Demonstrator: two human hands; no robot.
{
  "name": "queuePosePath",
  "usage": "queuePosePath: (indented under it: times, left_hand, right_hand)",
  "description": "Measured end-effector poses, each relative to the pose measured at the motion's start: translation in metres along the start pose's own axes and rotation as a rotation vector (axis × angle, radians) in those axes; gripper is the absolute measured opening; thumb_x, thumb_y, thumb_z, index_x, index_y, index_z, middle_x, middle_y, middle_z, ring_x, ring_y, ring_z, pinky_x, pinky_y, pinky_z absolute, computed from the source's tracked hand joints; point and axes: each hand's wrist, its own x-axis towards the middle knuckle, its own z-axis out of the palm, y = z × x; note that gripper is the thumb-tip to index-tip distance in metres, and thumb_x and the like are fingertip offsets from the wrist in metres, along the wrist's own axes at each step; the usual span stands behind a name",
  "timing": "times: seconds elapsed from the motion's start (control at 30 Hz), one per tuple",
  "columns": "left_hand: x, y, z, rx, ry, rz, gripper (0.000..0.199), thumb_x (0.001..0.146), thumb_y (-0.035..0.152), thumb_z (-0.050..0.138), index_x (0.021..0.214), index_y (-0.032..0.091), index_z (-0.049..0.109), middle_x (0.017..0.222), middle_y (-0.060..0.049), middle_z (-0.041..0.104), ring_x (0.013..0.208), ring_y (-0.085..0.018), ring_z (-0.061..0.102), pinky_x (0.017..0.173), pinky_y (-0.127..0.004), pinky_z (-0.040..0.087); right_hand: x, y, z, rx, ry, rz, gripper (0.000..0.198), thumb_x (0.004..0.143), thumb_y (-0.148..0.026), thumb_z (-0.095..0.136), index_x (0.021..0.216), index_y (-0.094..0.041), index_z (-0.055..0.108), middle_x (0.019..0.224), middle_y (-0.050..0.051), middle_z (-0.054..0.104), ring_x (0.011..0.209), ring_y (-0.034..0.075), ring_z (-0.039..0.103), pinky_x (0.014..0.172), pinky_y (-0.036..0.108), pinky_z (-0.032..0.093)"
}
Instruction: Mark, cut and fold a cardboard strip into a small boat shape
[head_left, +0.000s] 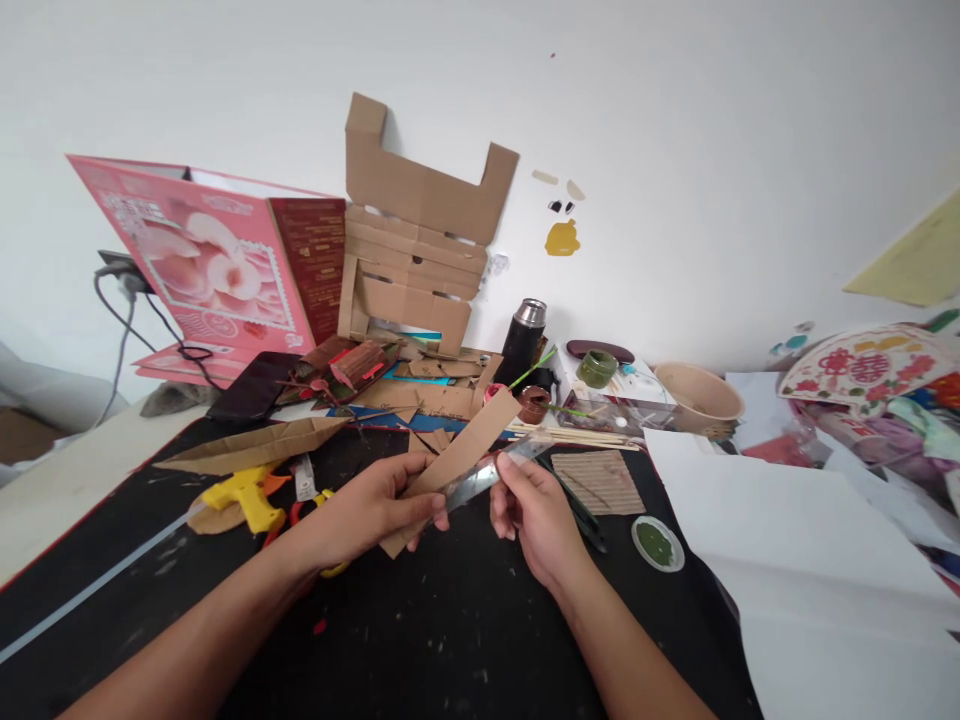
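Left hand (394,500) around a long, plain brown cardboard strip (471,438), right hand (536,510) around a shiny ruler (471,484)

The left hand (390,503) covers part of the cardboard strip (474,440) and the lower end of the shiny strip (474,482), whose surface is too blurred to read. The right hand (536,508) partly hides a dark green object (583,510) — what it is cannot be told. The left forearm (225,600) covers much of some red and yellow handles (322,498); its near end leaves the bottom edge. Fine print on the pink box (217,265) is illegible — and the right edge crops the yellow sheet (913,258).
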Motion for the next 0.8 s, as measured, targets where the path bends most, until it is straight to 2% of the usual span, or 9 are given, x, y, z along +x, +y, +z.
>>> queuePosePath:
  times: [0.13, 0.23, 0.3, 0.4, 0.5, 0.57, 0.67, 0.8]
  left_hand:
    - [-0.003, 0.007, -0.007, 0.044, -0.032, -0.015, 0.047, 0.090, 0.061, 0.084, 0.100, 0.019, 0.066, 0.088, -0.006, 0.079, 0.056, -0.013, 0.059, 0.051, -0.023, 0.041]
    - [-0.003, 0.007, -0.009, -0.007, 0.020, -0.001, 0.051, 0.093, 0.068, 0.078, 0.094, 0.018, 0.069, 0.084, -0.007, 0.078, 0.054, -0.013, 0.058, 0.050, -0.023, 0.039]
    - [0.000, 0.005, -0.009, -0.134, 0.098, -0.011, 0.053, 0.089, 0.070, 0.081, 0.093, 0.018, 0.072, 0.083, -0.007, 0.079, 0.058, -0.015, 0.063, 0.053, -0.024, 0.043]
    - [0.006, 0.000, -0.010, -0.332, 0.287, 0.014, 0.054, 0.074, 0.062, 0.097, 0.096, 0.017, 0.080, 0.085, -0.007, 0.080, 0.070, -0.018, 0.069, 0.064, -0.025, 0.051]
    - [0.010, 0.000, -0.012, -0.435, 0.481, 0.099, 0.051, 0.062, 0.053, 0.106, 0.087, 0.016, 0.083, 0.084, -0.005, 0.079, 0.073, -0.016, 0.068, 0.065, -0.022, 0.051]
    - [0.010, 0.002, -0.012, -0.514, 0.545, 0.115, 0.051, 0.056, 0.050, 0.109, 0.084, 0.016, 0.084, 0.083, -0.005, 0.080, 0.074, -0.016, 0.070, 0.065, -0.021, 0.053]
    - [0.010, 0.004, -0.010, -0.612, 0.545, 0.102, 0.051, 0.052, 0.045, 0.112, 0.082, 0.017, 0.083, 0.081, -0.004, 0.080, 0.070, -0.016, 0.071, 0.063, -0.020, 0.056]
    - [0.011, 0.006, -0.004, -0.626, 0.531, 0.170, 0.049, 0.050, 0.036, 0.113, 0.084, 0.016, 0.084, 0.080, -0.002, 0.079, 0.062, -0.011, 0.068, 0.053, -0.016, 0.055]
  right_hand:
    - [0.001, -0.003, -0.001, 0.031, 0.011, -0.002, 0.067, 0.078, -0.082, 0.085, 0.082, -0.017, 0.071, 0.051, -0.006, 0.054, 0.038, 0.008, 0.047, 0.039, 0.019, 0.027]
    - [0.002, -0.004, -0.003, 0.026, 0.030, 0.001, 0.065, 0.077, -0.079, 0.087, 0.078, -0.016, 0.070, 0.049, -0.006, 0.052, 0.037, 0.007, 0.045, 0.039, 0.019, 0.026]
    - [0.003, -0.004, -0.003, 0.039, 0.033, 0.012, 0.064, 0.077, -0.077, 0.088, 0.072, -0.017, 0.067, 0.048, -0.006, 0.051, 0.037, 0.007, 0.044, 0.039, 0.019, 0.025]
    - [0.003, -0.005, -0.004, 0.093, 0.041, 0.018, 0.065, 0.076, -0.074, 0.091, 0.065, -0.018, 0.060, 0.048, -0.006, 0.051, 0.037, 0.007, 0.044, 0.038, 0.019, 0.026]
    - [0.003, -0.008, -0.004, 0.151, 0.055, 0.014, 0.060, 0.074, -0.070, 0.094, 0.073, -0.018, 0.065, 0.050, -0.007, 0.052, 0.038, 0.007, 0.044, 0.037, 0.018, 0.025]
    - [0.003, -0.009, -0.004, 0.176, 0.054, 0.016, 0.058, 0.072, -0.069, 0.096, 0.080, -0.018, 0.070, 0.051, -0.008, 0.052, 0.037, 0.007, 0.043, 0.037, 0.018, 0.025]
    - [0.003, -0.010, -0.003, 0.197, 0.037, 0.017, 0.060, 0.069, -0.069, 0.098, 0.082, -0.017, 0.072, 0.051, -0.008, 0.052, 0.038, 0.006, 0.042, 0.037, 0.018, 0.025]
    - [0.003, -0.009, -0.002, 0.207, 0.021, 0.024, 0.060, 0.069, -0.070, 0.099, 0.082, -0.017, 0.073, 0.053, -0.007, 0.053, 0.039, 0.006, 0.044, 0.037, 0.017, 0.025]
